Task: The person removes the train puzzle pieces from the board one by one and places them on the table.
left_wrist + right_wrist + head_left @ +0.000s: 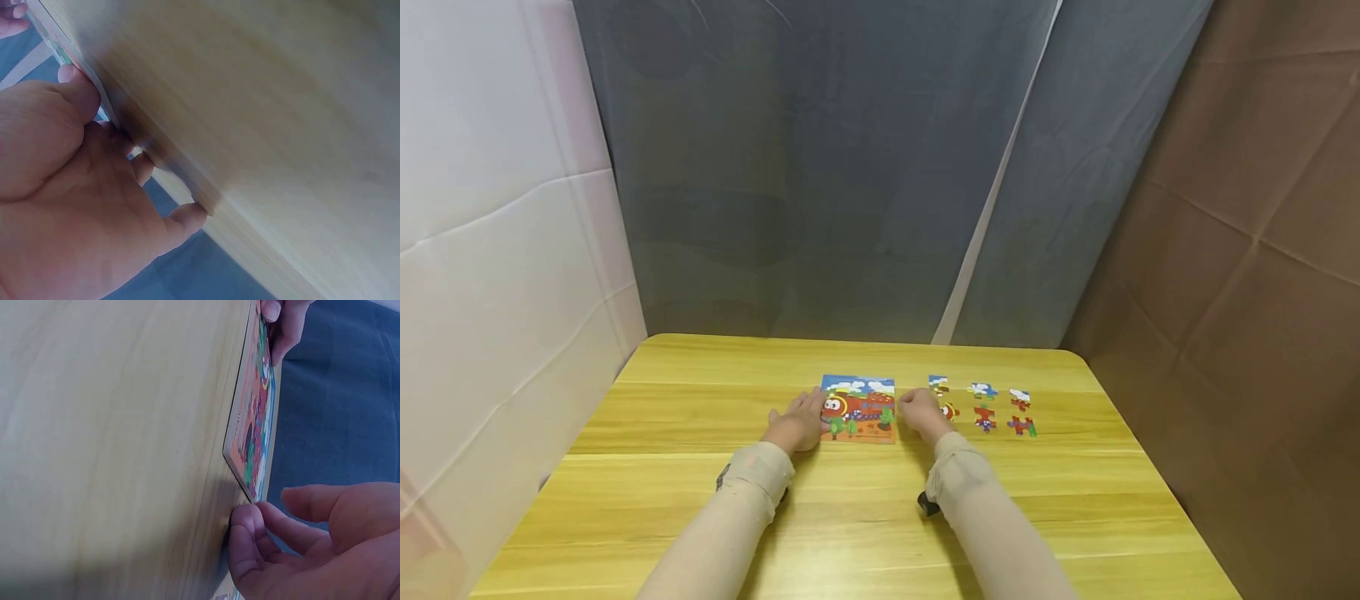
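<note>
The left hand (800, 423) braces the left edge of the picture board (865, 423) on the table (857, 525), fingers unclenched, apparently steadying it; the right hand (925, 412), fingers loosely bent, grasping nothing visible, meets its right edge; puzzle pieces (984, 417) lie beyond, spaced apart, presumably for visibility.

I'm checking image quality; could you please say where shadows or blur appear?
Head view: the picture board looks clear, with shadows beside both sleeves; left wrist view: the table looks hazy; right wrist view: shadow darkens the frame's lower left.
</note>
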`<state>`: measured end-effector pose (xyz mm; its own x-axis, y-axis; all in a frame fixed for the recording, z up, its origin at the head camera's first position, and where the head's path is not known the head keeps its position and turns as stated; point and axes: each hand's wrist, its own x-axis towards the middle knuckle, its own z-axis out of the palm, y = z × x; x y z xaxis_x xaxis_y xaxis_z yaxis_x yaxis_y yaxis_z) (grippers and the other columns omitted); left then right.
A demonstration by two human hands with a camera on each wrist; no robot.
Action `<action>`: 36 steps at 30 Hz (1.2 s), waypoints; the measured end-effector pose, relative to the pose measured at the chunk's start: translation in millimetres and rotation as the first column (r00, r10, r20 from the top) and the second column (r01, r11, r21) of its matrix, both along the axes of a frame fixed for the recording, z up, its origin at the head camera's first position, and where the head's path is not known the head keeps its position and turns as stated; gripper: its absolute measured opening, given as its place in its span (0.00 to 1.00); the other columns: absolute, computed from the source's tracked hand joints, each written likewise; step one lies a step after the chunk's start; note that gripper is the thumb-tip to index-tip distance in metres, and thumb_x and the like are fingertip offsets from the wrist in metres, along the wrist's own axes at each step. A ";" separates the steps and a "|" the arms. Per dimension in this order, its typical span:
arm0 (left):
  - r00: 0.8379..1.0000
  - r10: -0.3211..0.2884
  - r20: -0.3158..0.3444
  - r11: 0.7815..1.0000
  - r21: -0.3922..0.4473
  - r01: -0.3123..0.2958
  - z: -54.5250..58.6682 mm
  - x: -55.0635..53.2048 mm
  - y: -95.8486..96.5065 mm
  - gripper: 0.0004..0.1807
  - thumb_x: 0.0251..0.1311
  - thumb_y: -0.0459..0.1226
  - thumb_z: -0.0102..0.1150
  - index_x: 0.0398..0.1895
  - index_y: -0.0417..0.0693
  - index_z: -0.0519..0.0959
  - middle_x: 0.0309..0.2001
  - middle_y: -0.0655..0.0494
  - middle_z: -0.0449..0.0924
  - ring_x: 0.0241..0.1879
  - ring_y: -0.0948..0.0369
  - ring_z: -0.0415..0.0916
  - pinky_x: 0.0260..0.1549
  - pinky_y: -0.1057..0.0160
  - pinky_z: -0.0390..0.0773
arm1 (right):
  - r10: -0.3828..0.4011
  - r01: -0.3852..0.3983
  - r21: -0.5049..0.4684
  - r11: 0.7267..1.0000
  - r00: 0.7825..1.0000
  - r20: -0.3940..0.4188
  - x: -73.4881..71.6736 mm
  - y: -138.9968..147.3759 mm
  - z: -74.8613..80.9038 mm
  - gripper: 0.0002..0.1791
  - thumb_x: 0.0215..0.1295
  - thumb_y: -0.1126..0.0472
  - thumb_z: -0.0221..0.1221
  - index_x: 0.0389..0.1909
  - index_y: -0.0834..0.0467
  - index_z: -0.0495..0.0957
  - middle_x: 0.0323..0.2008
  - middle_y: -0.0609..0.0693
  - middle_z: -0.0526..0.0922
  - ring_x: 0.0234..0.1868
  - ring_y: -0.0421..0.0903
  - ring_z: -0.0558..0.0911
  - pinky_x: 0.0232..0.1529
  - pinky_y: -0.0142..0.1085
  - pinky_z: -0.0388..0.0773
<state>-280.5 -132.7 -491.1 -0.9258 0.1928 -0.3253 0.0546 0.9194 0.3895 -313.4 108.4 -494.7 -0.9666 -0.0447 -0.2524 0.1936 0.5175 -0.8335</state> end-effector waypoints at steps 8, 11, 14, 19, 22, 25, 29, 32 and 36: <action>1.000 0.001 0.004 1.000 -0.008 -0.001 0.9 0.9 0.1 0.37 0.79 0.44 0.46 0.83 0.47 0.44 0.83 0.47 0.37 0.80 0.45 0.36 0.69 0.25 0.37 | 0.071 -0.071 -0.010 0.997 0.997 0.034 4.3 -5.1 2.1 0.17 0.77 0.65 0.51 0.59 0.69 0.78 0.14 0.45 0.65 0.12 0.37 0.58 0.15 0.29 0.59; 1.000 0.000 0.005 1.000 -0.007 0.000 1.7 1.1 0.2 0.37 0.79 0.44 0.46 0.83 0.47 0.44 0.83 0.47 0.37 0.80 0.45 0.36 0.69 0.25 0.37 | 0.101 -0.100 -0.012 0.995 0.994 0.035 4.1 -5.6 1.0 0.17 0.77 0.66 0.51 0.59 0.68 0.80 0.19 0.46 0.70 0.12 0.36 0.58 0.15 0.29 0.59; 1.000 0.002 0.009 1.000 -0.002 -0.002 2.4 1.3 0.3 0.37 0.79 0.44 0.46 0.83 0.47 0.43 0.83 0.47 0.36 0.80 0.45 0.36 0.68 0.25 0.37 | 0.137 -0.137 0.002 0.991 0.990 0.029 3.8 -5.9 0.0 0.16 0.77 0.65 0.52 0.57 0.67 0.81 0.21 0.45 0.72 0.12 0.36 0.58 0.15 0.29 0.59; 1.000 0.000 0.010 1.000 0.001 0.000 2.1 1.1 0.3 0.37 0.79 0.44 0.46 0.83 0.48 0.43 0.83 0.47 0.36 0.80 0.45 0.36 0.68 0.25 0.36 | 0.151 -0.152 0.032 0.988 0.988 0.037 3.8 -6.9 1.2 0.14 0.77 0.62 0.54 0.50 0.66 0.84 0.12 0.43 0.62 0.11 0.37 0.57 0.15 0.30 0.58; 1.000 -0.001 0.007 1.000 -0.002 0.001 1.5 0.9 0.2 0.38 0.79 0.44 0.46 0.83 0.48 0.43 0.83 0.47 0.36 0.80 0.45 0.36 0.68 0.25 0.37 | 0.152 -0.153 0.051 0.987 0.988 0.028 4.2 -7.9 2.3 0.14 0.77 0.61 0.55 0.33 0.64 0.84 0.10 0.42 0.59 0.12 0.37 0.57 0.15 0.30 0.57; 1.000 0.002 0.004 1.000 -0.001 -0.002 1.0 0.4 0.4 0.37 0.79 0.44 0.46 0.83 0.47 0.43 0.83 0.47 0.36 0.80 0.45 0.36 0.68 0.25 0.37 | 0.158 -0.159 0.064 0.985 0.987 0.020 4.5 -8.8 2.0 0.22 0.76 0.62 0.56 0.17 0.57 0.71 0.10 0.42 0.58 0.12 0.38 0.56 0.15 0.31 0.56; 1.000 0.004 0.008 1.000 -0.003 -0.004 1.2 0.1 1.0 0.37 0.79 0.44 0.45 0.83 0.47 0.43 0.83 0.47 0.36 0.80 0.45 0.36 0.68 0.25 0.36 | 0.155 -0.156 0.083 0.984 0.988 0.028 3.7 -9.8 0.7 0.27 0.76 0.63 0.55 0.12 0.53 0.61 0.11 0.43 0.57 0.13 0.39 0.55 0.17 0.32 0.56; 1.000 0.004 0.007 1.000 -0.003 -0.004 1.4 0.0 1.4 0.38 0.79 0.44 0.46 0.83 0.47 0.43 0.83 0.47 0.36 0.80 0.45 0.36 0.68 0.25 0.36 | 0.119 -0.121 0.105 0.987 0.993 0.025 3.6 -10.2 0.5 0.21 0.76 0.63 0.55 0.18 0.58 0.71 0.18 0.45 0.66 0.18 0.41 0.60 0.21 0.33 0.61; 1.000 0.001 0.000 1.000 0.001 -0.001 0.5 -0.6 1.5 0.37 0.78 0.43 0.46 0.83 0.46 0.44 0.83 0.47 0.36 0.80 0.45 0.36 0.68 0.24 0.36 | 0.070 -0.071 0.116 0.991 0.997 0.014 5.5 -10.6 1.4 0.11 0.75 0.68 0.51 0.40 0.64 0.83 0.42 0.55 0.82 0.34 0.48 0.74 0.36 0.39 0.74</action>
<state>-281.1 -131.2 -490.6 -0.9259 0.1920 -0.3255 0.0532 0.9189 0.3908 -307.9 97.7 -493.4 -0.9596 -0.0826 -0.2691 0.1609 0.6237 -0.7649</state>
